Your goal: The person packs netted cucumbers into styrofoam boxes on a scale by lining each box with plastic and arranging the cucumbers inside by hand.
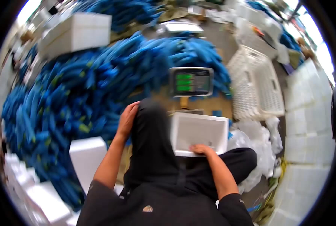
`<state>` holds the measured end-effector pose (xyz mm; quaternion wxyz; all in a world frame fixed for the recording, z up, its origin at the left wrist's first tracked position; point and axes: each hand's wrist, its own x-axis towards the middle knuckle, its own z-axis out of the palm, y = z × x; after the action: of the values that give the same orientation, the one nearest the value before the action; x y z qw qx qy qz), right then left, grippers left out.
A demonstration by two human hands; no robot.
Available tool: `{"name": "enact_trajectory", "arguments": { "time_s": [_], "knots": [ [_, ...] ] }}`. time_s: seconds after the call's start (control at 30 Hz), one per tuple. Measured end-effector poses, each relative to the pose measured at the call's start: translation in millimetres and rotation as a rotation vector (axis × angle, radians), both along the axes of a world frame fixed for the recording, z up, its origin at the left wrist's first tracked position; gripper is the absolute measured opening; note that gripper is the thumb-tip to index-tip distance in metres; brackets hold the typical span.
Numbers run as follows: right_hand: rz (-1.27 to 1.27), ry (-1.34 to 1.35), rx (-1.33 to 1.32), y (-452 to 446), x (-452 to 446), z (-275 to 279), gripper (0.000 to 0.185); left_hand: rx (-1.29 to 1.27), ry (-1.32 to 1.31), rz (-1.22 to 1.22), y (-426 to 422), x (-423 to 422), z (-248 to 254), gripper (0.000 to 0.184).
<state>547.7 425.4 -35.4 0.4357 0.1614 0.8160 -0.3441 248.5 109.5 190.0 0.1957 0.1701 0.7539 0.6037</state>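
A white foam box (178, 130) stands open-topped in front of my lap, just below a scale display (191, 82) with green lit digits. My right hand (201, 149) is closed over the near rim of this box, its fingers on the inner side. Inside the box, near that hand, is a small dark mark I cannot make out. My left hand (128, 117) lies along the side of my raised left knee (150, 113), fingers stretched out and holding nothing. Beside it spreads a large heap of long blue-wrapped pieces (73, 90), some with green-yellow showing.
A white plastic crate (256, 84) stands at the right, with clear plastic bags (256, 150) below it. Stacked foam boxes (307, 124) line the far right. A foam lid or box (87, 156) lies at left, and a large foam box (88, 32) rests on the heap.
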Motion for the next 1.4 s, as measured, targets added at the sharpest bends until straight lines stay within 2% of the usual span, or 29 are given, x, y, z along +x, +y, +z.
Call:
{"name": "enact_trajectory", "arguments": {
  "time_s": [0.03, 0.07, 0.1, 0.17, 0.2, 0.3, 0.33, 0.43, 0.5, 0.53, 0.57, 0.63, 0.7, 0.77, 0.83, 0.93, 1.07, 1.23, 1.3, 1.4],
  "knots": [
    [-0.034, -0.035, 0.033, -4.5, -4.8, 26.1, 0.080, 0.110, 0.024, 0.032, -13.5, -8.7, -57.1, 0.047],
    [-0.113, -0.017, 0.054, -10.3, -2.5, 33.5, 0.076, 0.197, -0.313, 0.028, -21.4, -10.3, -89.8, 0.046],
    [-0.079, -0.021, 0.099, -16.9, -6.5, 41.3, 0.074, 0.313, -0.641, 0.009, -27.3, -8.5, -113.3, 0.046],
    [-0.038, -0.020, 0.203, -17.9, -7.9, 63.6, 0.070, 0.219, -0.658, 0.019, -37.4, 13.8, -144.5, 0.048],
    [-0.021, -0.027, 0.320, -33.8, -19.6, 100.3, 0.057, 0.166, -0.672, 0.020, -45.8, 21.6, -160.2, 0.049],
    [0.101, 0.271, 0.431, -35.7, -18.6, 129.2, 0.048, 0.093, -0.721, 0.072, -63.5, 26.2, -223.0, 0.056],
    [0.029, 0.320, 0.371, -30.6, -17.4, 131.2, 0.043, -0.088, -0.635, 0.064, -73.3, 24.2, -237.8, 0.050],
    [-0.255, 0.285, 0.169, -32.6, -25.1, 165.3, 0.043, -0.640, -0.282, -0.083, -98.0, -2.0, -301.9, 0.049],
    [-0.339, 0.284, 0.076, -27.8, -17.4, 165.4, 0.041, -0.793, -0.182, 0.199, -107.8, -2.8, -241.4, 0.054],
    [-0.372, 0.278, 0.047, -26.9, -13.4, 166.6, 0.040, -0.844, -0.117, 0.208, -120.0, -10.8, -238.1, 0.064],
    [-0.406, 0.273, 0.017, -25.7, -10.3, 167.9, 0.040, -0.877, 0.106, 0.276, -127.8, -14.7, -229.8, 0.058],
    [-0.413, 0.229, 0.004, -24.4, -4.2, 171.1, 0.040, -1.011, 0.368, 0.267, -149.6, -34.6, -221.5, 0.050],
    [-0.456, 0.174, -0.002, -26.6, 4.0, 174.3, 0.042, -1.166, 0.480, 0.090, -177.4, -53.0, -200.2, 0.045],
    [-0.487, 0.140, -0.058, -22.7, 13.8, 167.6, 0.041, -1.391, 0.226, -0.182, -204.8, -60.1, -182.0, 0.051],
    [-0.490, 0.121, -0.061, -22.2, 12.5, 164.5, 0.041, -1.495, -0.025, -0.436, -224.1, -63.0, -163.3, 0.062],
    [-0.447, 0.147, -0.059, -19.9, 7.3, 153.9, 0.040, -1.394, -0.081, -0.458, -241.0, -52.3, -165.6, 0.068],
    [-0.387, 0.163, -0.049, -24.2, -11.1, 161.3, 0.040, -1.490, 0.097, -0.633, -215.8, -40.1, -113.3, 0.076],
    [-0.295, 0.213, -0.003, -5.3, -17.1, 163.9, 0.042, -1.635, 0.380, -0.480, -240.3, -50.3, -72.5, 0.080],
    [-0.294, 0.229, -0.008, 0.4, -20.2, 170.7, 0.043, -1.738, 0.329, -0.518, -256.1, -61.9, -44.1, 0.079],
    [-0.350, 0.250, -0.040, 9.6, -14.2, 169.6, 0.043, -1.914, 0.292, -0.553, -275.6, -77.7, 9.1, 0.068]
  ]
}}
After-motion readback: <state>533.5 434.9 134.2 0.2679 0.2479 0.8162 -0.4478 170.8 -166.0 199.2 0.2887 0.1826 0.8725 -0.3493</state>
